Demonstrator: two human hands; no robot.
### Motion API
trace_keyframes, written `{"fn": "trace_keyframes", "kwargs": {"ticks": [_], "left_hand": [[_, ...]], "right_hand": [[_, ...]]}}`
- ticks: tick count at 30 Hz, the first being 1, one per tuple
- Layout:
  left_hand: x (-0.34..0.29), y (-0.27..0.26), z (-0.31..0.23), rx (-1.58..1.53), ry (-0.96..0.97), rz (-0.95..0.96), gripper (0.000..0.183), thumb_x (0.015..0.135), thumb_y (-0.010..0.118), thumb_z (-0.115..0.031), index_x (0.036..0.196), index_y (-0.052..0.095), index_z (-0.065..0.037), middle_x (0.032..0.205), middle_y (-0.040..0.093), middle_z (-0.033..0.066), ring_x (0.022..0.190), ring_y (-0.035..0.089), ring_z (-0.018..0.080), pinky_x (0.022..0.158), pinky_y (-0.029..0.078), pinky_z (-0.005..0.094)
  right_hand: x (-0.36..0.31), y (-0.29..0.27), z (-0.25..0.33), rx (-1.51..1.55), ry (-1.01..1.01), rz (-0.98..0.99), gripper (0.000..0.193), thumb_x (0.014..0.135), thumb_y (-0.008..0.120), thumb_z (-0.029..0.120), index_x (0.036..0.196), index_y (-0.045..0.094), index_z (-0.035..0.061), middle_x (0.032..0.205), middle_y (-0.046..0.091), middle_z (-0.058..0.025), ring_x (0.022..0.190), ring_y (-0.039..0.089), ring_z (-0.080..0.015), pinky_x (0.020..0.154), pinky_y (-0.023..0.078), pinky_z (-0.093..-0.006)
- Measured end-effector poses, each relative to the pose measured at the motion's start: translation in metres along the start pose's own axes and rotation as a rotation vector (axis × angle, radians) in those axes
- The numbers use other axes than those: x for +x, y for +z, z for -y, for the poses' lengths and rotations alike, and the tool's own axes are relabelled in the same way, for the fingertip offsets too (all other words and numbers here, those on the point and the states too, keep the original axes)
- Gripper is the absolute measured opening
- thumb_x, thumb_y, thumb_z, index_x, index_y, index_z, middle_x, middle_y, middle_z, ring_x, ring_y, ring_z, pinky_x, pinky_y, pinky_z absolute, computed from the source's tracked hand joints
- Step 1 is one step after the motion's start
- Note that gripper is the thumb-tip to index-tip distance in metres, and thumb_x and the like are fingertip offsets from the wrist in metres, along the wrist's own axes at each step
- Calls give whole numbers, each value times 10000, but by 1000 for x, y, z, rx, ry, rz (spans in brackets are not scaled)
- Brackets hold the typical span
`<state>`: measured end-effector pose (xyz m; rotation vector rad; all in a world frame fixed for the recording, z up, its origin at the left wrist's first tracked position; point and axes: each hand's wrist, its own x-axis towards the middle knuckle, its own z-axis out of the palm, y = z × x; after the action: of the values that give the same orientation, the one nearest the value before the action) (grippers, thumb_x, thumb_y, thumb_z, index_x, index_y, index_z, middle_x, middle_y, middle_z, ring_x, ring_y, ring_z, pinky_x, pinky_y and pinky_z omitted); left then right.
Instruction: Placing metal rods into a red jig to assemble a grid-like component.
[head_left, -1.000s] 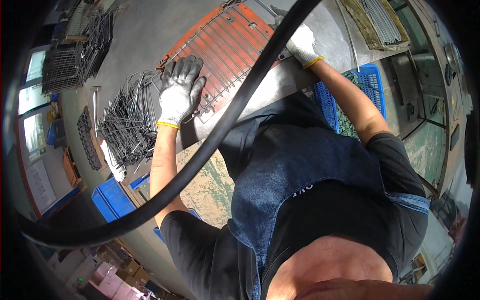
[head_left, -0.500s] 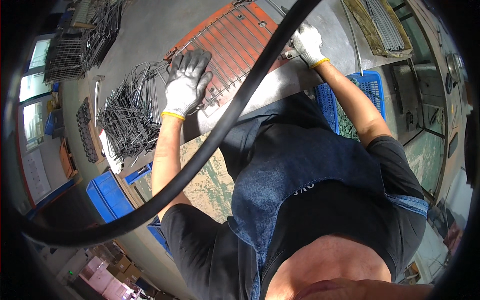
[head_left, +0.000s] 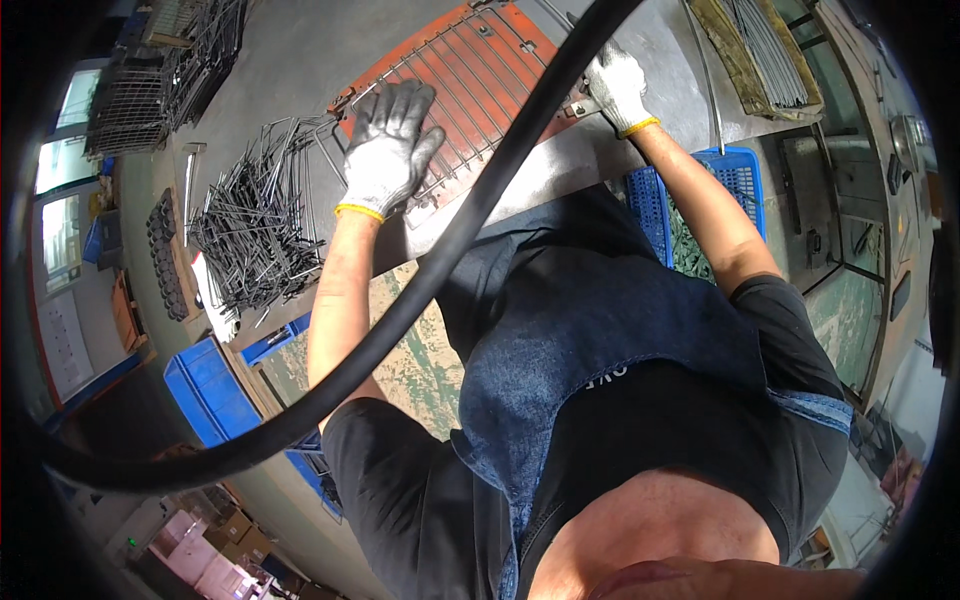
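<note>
A wire rack of parallel metal rods lies on an orange-red plate on the grey metal workbench. My left hand, in a white glove with grey fingers, lies open over the rack's near left part, fingers stretched across the rods. At the right end of the plate is my right hand, gloved too, next to a small metal clamp-like piece. A thick black cable crosses in front and hides most of its fingers, so its hold cannot be made out.
A heap of short dark metal rods lies left of the plate, with a hammer beyond it. Long rods fill a tray at the right. Blue crates stand below the bench edge. Wire racks are stacked far left.
My left hand has slid slightly right and farther over the rack, fingers still spread. My right hand stays in nearly the same place.
</note>
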<state>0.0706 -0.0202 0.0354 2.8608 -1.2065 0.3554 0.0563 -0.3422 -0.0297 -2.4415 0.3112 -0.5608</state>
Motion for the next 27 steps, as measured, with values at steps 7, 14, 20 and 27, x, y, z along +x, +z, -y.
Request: {"fn": "trace_keyframes", "kwargs": {"ticks": [7, 14, 20, 27], "left_hand": [[-20, -7, 14, 72, -2, 119, 544, 935, 456, -398, 1414, 391, -149, 1428, 407, 107, 1339, 350, 295, 1141, 195, 466], [0, -11, 9, 247, -61, 7, 590, 879, 505, -486, 1354, 452, -141, 1341, 477, 95, 1288, 384, 312, 1119, 223, 473], [29, -13, 19, 177, -287, 55, 583, 855, 545, -478, 1303, 482, -111, 1239, 524, 119, 1188, 451, 309, 1063, 285, 461], [2, -43, -11, -170, -339, 166, 465, 922, 510, -398, 1266, 536, -88, 1238, 550, 165, 1224, 452, 356, 1099, 259, 511]], "right_hand": [[0, -4, 2, 77, 20, -22, 362, 930, 480, 432, 1163, 601, 182, 908, 673, -142, 842, 639, -358, 741, 496, -437], [-1, -1, -6, 15, -90, -16, 343, 934, 483, 392, 1168, 592, 166, 994, 667, -118, 874, 632, -342, 752, 491, -426], [0, -7, 4, 42, -20, 73, 364, 934, 478, 406, 1180, 590, 162, 937, 674, -133, 857, 643, -328, 760, 493, -410], [2, -10, 4, 167, 137, 72, 372, 935, 480, 403, 1204, 583, 169, 970, 674, -142, 885, 638, -346, 777, 489, -414]]}}
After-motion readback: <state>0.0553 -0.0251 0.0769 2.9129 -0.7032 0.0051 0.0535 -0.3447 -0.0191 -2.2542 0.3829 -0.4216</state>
